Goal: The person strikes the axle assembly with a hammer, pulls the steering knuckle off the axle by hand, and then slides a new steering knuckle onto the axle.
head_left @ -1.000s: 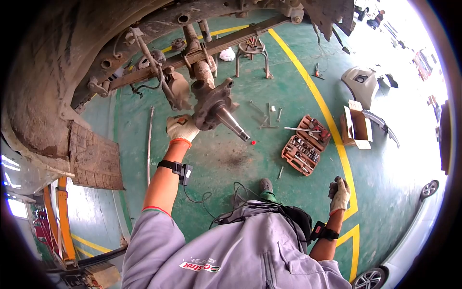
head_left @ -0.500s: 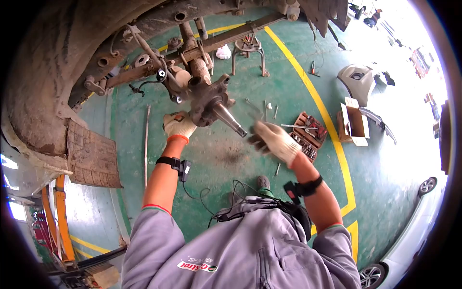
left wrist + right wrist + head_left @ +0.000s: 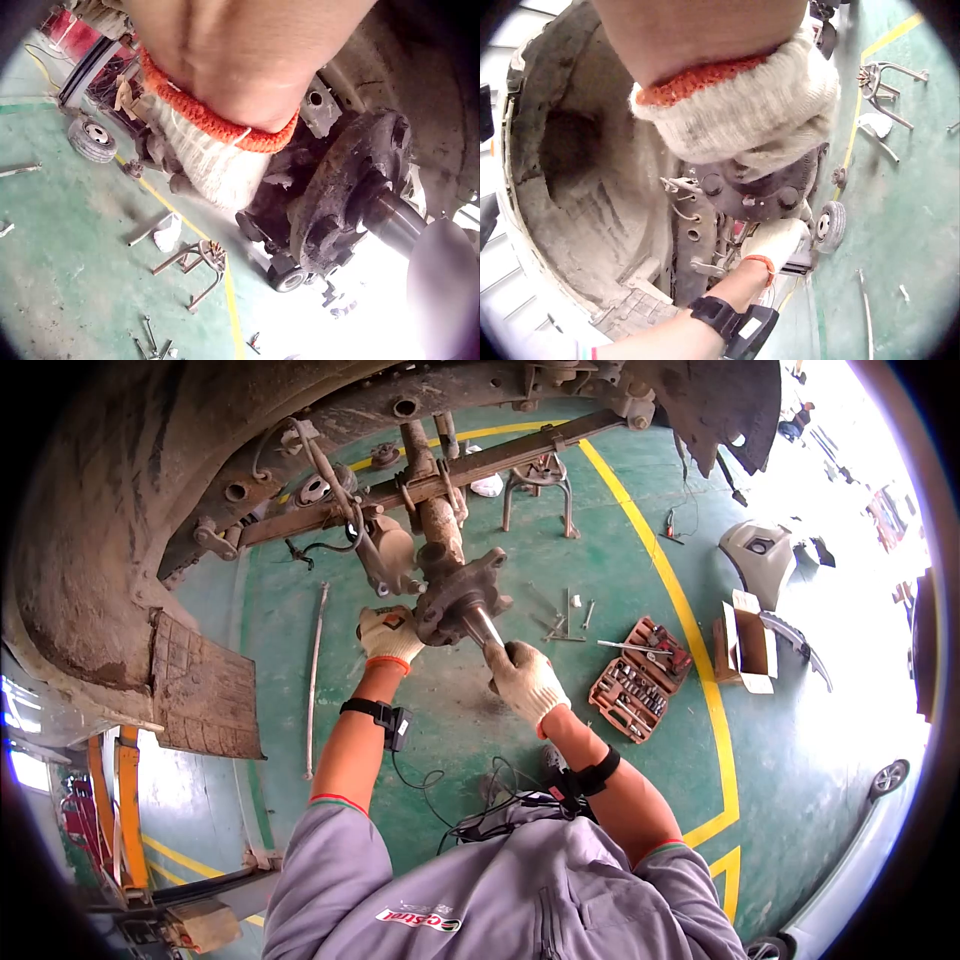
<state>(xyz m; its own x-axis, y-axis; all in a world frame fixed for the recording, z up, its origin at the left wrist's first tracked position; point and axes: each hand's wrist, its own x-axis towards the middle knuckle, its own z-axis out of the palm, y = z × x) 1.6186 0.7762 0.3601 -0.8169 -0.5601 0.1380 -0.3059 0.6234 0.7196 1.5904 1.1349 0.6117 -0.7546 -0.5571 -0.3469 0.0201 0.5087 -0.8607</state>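
A dark, greasy steering knuckle (image 3: 447, 603) hangs at the end of the axle, its bare metal spindle (image 3: 482, 628) pointing down to the right. My gloved left hand (image 3: 388, 634) grips the knuckle at its left side; the fingertips are hidden behind it. From the front, my gloved right hand (image 3: 526, 680) is wrapped round the outer end of the spindle and covers its tip. In the left wrist view the knuckle's round flange (image 3: 341, 187) stands beside the left glove (image 3: 225, 176). The right wrist view shows the right glove (image 3: 742, 112) in front of the flange.
A rusty leaf spring (image 3: 490, 468) crosses behind the knuckle, under a muddy wheel arch (image 3: 90, 540). On the green floor lie an open socket set (image 3: 640, 680), loose wrenches (image 3: 570, 622) and a long bar (image 3: 316, 680). A metal stool (image 3: 538, 485) and a cardboard box (image 3: 745, 645) stand farther off.
My right hand has come up from low at the right, across to the spindle, and now holds its end. The left hand stays at the knuckle. The head view has shifted slightly.
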